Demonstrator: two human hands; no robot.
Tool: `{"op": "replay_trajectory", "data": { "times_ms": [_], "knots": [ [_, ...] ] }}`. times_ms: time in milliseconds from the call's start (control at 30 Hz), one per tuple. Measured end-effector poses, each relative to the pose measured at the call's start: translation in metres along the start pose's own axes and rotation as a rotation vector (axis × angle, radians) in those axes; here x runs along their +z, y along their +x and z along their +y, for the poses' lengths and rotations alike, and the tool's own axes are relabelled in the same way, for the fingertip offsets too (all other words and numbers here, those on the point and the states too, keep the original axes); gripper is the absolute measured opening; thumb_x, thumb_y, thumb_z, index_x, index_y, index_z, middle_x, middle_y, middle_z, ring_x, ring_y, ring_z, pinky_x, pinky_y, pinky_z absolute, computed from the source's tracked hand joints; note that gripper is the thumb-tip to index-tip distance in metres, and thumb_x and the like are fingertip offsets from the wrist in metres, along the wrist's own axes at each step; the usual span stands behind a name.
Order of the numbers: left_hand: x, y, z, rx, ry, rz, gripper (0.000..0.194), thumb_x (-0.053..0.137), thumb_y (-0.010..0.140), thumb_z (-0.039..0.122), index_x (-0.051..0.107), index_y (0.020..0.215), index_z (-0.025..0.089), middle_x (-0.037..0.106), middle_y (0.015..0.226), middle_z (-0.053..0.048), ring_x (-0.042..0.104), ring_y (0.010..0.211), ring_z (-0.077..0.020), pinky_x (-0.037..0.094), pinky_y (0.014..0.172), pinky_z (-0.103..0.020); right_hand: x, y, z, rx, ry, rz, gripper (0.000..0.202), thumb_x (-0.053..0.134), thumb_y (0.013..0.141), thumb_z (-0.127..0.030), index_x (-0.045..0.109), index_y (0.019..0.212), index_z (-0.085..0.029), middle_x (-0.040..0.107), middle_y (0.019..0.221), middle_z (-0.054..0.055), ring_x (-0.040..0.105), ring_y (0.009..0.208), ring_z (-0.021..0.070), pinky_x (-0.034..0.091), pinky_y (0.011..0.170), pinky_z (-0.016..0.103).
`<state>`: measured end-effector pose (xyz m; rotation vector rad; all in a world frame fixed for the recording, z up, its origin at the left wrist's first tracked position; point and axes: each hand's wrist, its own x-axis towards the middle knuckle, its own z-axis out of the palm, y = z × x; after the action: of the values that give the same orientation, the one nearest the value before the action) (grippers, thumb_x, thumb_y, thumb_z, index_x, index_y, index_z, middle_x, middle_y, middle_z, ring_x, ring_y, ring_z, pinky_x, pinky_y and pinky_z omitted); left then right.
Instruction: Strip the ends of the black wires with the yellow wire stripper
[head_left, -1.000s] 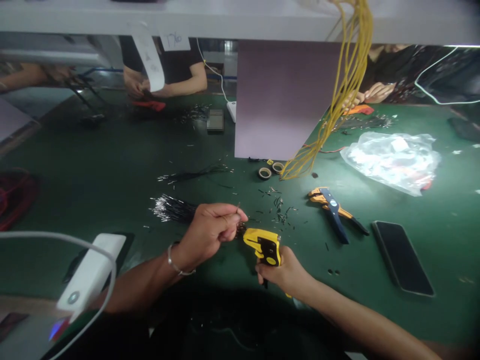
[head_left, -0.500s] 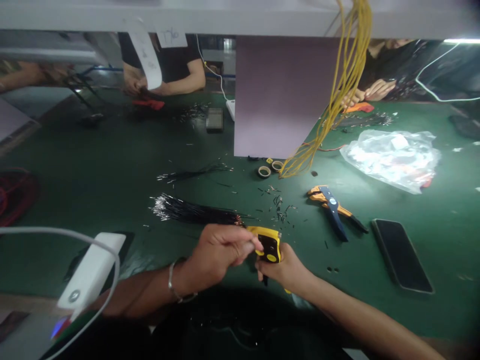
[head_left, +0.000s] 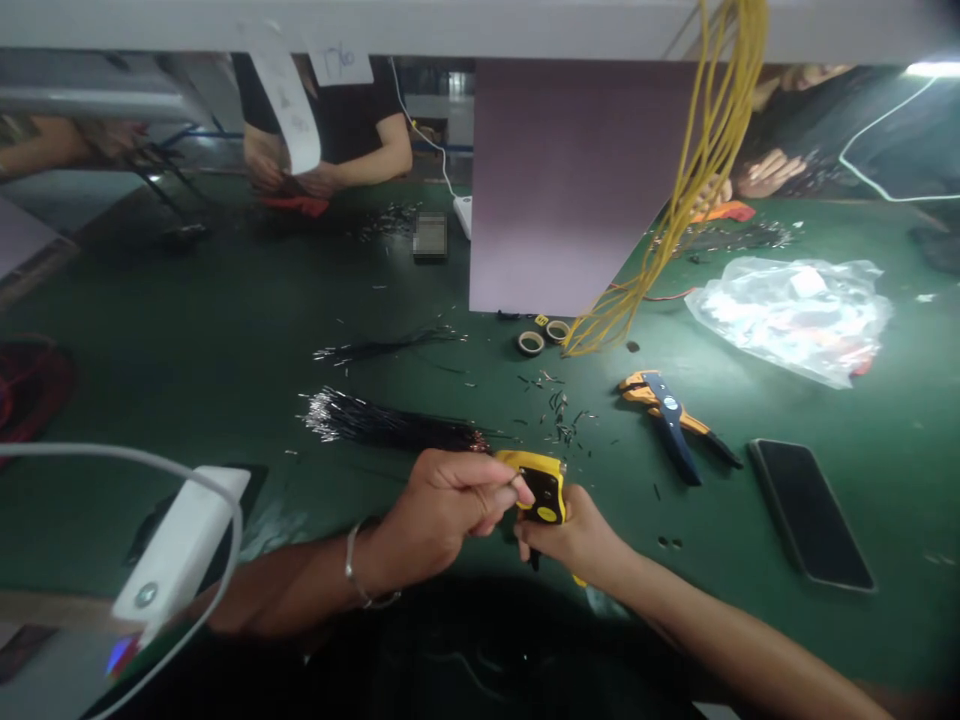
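My right hand is wrapped round yellow and black crimping pliers, whose head points up and away from me. Close against the left side of that head, my left hand is closed in a pinch. A thin wire shows only as a short tip at its fingertips; the rest is hidden by the fingers. Just beyond my left hand lies a bundle of black wires, with silvery ends to the left and bare copper ends to the right. A smaller bunch of black wires rests behind it.
Cut black scraps are scattered beyond the pliers. To the right lie orange and blue wire strippers, a phone and a clear plastic bag. Yellow wires hang from the shelf. A white power strip sits left. Co-workers sit opposite.
Both hands and the pliers stay together, with almost no movement against the table. The whole view has shifted slightly. Across the table, a co-worker's hand at the right has moved a little.
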<state>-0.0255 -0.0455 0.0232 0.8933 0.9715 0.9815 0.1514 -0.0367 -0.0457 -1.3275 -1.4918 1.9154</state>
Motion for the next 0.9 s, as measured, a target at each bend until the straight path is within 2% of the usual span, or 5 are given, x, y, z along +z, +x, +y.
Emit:
{"op": "replay_trajectory", "data": {
  "times_ms": [333, 567, 700, 767, 900],
  "knots": [
    [-0.026, 0.024, 0.015, 0.064, -0.103, 0.121, 0.008, 0.067, 0.072, 0.018, 0.073, 0.069, 0.013, 0.035, 0.039, 0.007, 0.028, 0.038, -0.0043, 0.022, 0.044, -0.024, -0.001, 0.000, 0.007, -0.026, -0.043, -0.004, 0.018, 0.054, 0.065, -0.013, 0.059, 0.049, -0.017, 0.061, 0.051, 0.000, 0.052, 0.052, 0.0124, 0.042, 0.054, 0.024],
    [-0.005, 0.008, 0.000, -0.057, -0.123, 0.018, 0.010, 0.068, 0.071, 0.021, 0.073, 0.069, 0.012, 0.038, 0.040, 0.005, 0.031, 0.039, -0.0051, 0.022, 0.043, -0.023, -0.002, 0.006, 0.001, 0.011, 0.071, -0.003, 0.012, 0.058, 0.062, -0.018, 0.059, 0.050, -0.017, 0.062, 0.045, 0.000, 0.051, 0.047, 0.0123, 0.041, 0.052, 0.024],
    [0.002, -0.002, 0.004, -0.134, -0.203, -0.101, 0.015, 0.071, 0.071, 0.025, 0.073, 0.065, 0.012, 0.038, 0.038, 0.005, 0.027, 0.035, -0.0038, 0.019, 0.039, -0.022, -0.021, 0.012, -0.002, 0.043, 0.245, 0.162, 0.011, 0.055, 0.062, -0.021, 0.060, 0.053, -0.017, 0.064, 0.046, 0.003, 0.058, 0.046, 0.0170, 0.042, 0.047, 0.026],
    [-0.003, 0.002, 0.009, -0.078, -0.189, -0.050, 0.012, 0.072, 0.071, 0.024, 0.073, 0.067, 0.012, 0.036, 0.038, 0.006, 0.029, 0.036, -0.0039, 0.020, 0.040, -0.022, -0.030, 0.011, -0.004, -0.040, 0.255, 0.268, 0.010, 0.058, 0.066, -0.022, 0.061, 0.057, -0.017, 0.067, 0.052, 0.005, 0.062, 0.053, 0.0192, 0.047, 0.054, 0.029],
    [-0.020, 0.017, 0.017, 0.072, -0.226, 0.076, 0.008, 0.069, 0.074, 0.020, 0.073, 0.073, 0.013, 0.035, 0.042, 0.007, 0.029, 0.040, -0.0034, 0.022, 0.043, -0.021, -0.032, 0.007, -0.003, -0.139, 0.256, 0.081, 0.007, 0.067, 0.068, -0.023, 0.062, 0.068, -0.017, 0.070, 0.059, 0.005, 0.065, 0.060, 0.0210, 0.051, 0.066, 0.034]
  ]
}}
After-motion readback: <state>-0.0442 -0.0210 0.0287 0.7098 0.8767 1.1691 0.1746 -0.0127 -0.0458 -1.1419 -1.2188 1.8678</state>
